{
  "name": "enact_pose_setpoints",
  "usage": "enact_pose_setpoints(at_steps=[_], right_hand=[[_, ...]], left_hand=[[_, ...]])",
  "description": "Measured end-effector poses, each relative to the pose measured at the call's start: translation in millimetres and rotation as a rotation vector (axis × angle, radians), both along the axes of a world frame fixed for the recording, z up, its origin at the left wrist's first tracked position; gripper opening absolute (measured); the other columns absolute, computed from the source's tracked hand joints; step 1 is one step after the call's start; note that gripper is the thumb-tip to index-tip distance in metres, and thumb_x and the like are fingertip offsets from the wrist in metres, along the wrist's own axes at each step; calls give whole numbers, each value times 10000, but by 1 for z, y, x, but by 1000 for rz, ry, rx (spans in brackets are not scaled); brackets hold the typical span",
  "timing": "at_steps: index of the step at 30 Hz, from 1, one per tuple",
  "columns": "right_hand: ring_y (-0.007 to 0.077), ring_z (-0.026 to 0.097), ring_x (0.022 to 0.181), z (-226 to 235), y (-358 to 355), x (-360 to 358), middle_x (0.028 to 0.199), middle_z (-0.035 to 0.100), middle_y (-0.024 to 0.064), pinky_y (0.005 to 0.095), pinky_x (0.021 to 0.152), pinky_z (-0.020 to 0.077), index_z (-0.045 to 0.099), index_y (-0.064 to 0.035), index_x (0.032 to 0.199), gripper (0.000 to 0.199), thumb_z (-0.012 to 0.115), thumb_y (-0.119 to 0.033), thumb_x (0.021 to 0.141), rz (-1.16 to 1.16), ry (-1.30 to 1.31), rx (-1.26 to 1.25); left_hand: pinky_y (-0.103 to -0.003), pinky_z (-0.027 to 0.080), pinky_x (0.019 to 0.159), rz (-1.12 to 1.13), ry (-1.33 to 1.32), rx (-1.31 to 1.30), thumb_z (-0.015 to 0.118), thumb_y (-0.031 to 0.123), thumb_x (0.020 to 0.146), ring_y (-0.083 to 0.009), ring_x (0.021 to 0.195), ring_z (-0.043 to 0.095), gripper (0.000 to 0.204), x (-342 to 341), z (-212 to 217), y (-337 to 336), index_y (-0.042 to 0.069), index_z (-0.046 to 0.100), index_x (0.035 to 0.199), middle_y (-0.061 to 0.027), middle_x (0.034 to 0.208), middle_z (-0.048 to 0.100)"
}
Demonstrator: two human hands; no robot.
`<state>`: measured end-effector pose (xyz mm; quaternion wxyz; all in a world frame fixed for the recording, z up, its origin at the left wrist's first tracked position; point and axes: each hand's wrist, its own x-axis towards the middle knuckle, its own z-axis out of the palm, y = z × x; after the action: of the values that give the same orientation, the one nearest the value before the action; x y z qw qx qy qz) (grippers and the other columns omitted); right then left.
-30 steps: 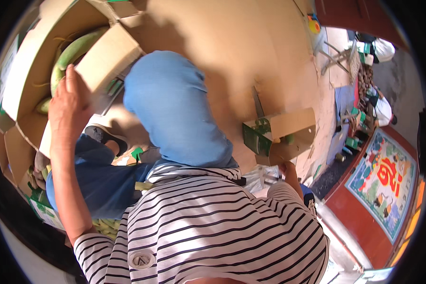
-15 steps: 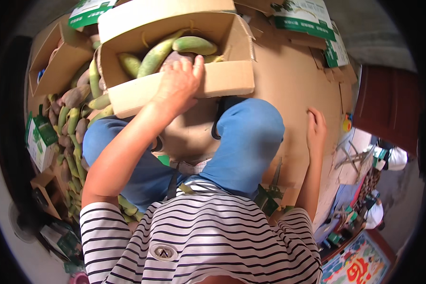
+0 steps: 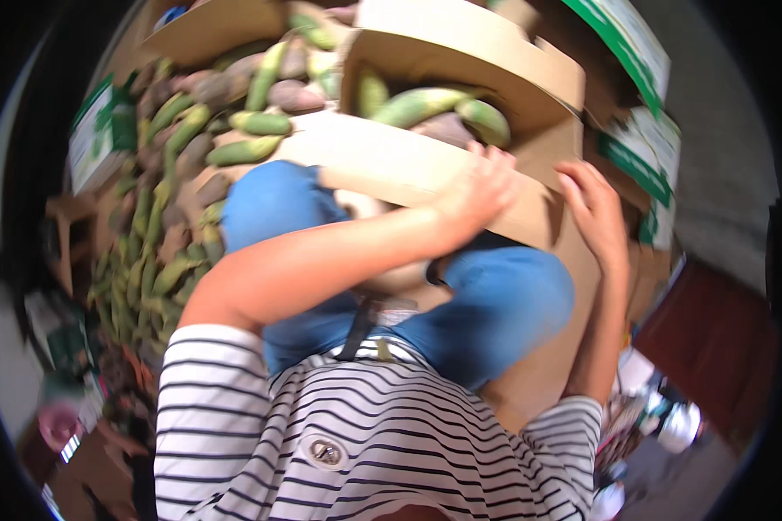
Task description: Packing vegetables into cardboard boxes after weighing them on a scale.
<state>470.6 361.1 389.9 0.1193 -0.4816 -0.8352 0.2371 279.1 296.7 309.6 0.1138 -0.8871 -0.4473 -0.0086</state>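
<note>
An open brown cardboard box [image 3: 382, 161] stands in front of my knees with its front flap toward me. Inside lie a long green-yellow fruit [image 3: 421, 106], a shorter green one [image 3: 485, 122] and a brownish-purple root [image 3: 445, 128]; their exact kinds I cannot tell. Across the box's front, my left hand [image 3: 487, 187] rests on the flap near its right end, fingers loosely stretched at the upper edge and slightly blurred. My right hand [image 3: 595, 208] is raised just beyond the box's right side, its fingers apart and holding nothing.
A large pile of green and brownish produce [image 3: 161, 226] spreads along my left. Another cardboard box [image 3: 217, 30] stands behind it. A green-and-white carton [image 3: 100, 135] is at the far left, and more green-and-white cartons [image 3: 647, 161] lie at the right. Flat cardboard [image 3: 534, 373] covers the floor beside my right knee.
My view has turned, so the box appears farther right and tilted. My left hand has slid toward the flap's right end. My right hand has come up from beside my knee to the box's right side.
</note>
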Motion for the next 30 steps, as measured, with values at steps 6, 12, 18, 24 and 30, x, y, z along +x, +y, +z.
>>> enact_pose_setpoints(at_steps=[6, 12, 18, 24, 30], right_hand=[[220, 586, 827, 3, 20, -6, 912, 595, 120, 299, 751, 455, 583, 15, 1017, 169, 529, -119, 930, 8, -177, 70], [199, 583, 879, 5, 72, -39, 960, 587, 114, 291, 788, 448, 581, 7, 1050, 194, 521, -141, 941, 71, -87, 71], [265, 464, 1237, -10, 153, -43, 1320, 497, 135, 350, 993, 384, 531, -76, 1268, 431, 544, -334, 922, 48, -160, 353], [292, 462, 1245, -36, 196, -65, 1318, 498, 206, 355, 1024, 351, 458, -11, 1331, 660, 512, -504, 896, -56, -139, 92], [250, 642, 920, -29, 189, -76, 989, 668, 186, 338, 821, 473, 558, -32, 1236, 621, 564, -524, 856, -24, -252, 33]], left_hand=[[-576, 393, 902, -85, -118, -85, 496, 264, 865, -401, 1115, 512, 397, 8, 24, 0, 2, 575, 1154, -241, 1205, 543], [-504, 451, 779, -52, -270, -95, 542, 232, 829, -352, 882, 609, 290, -6, 39, -1, 8, 629, 991, -198, 955, 630], [-457, 451, 732, -14, -357, -70, 585, 194, 795, -293, 794, 610, 222, -11, 49, 13, 22, 633, 928, -150, 861, 629], [-470, 454, 744, -43, -312, -193, 576, 192, 810, -295, 810, 613, 257, -5, 49, 17, 17, 625, 992, -152, 885, 635], [-492, 454, 752, -23, -327, -214, 560, 197, 828, -305, 823, 614, 272, -1, 48, 19, 14, 620, 1019, -160, 908, 638]])
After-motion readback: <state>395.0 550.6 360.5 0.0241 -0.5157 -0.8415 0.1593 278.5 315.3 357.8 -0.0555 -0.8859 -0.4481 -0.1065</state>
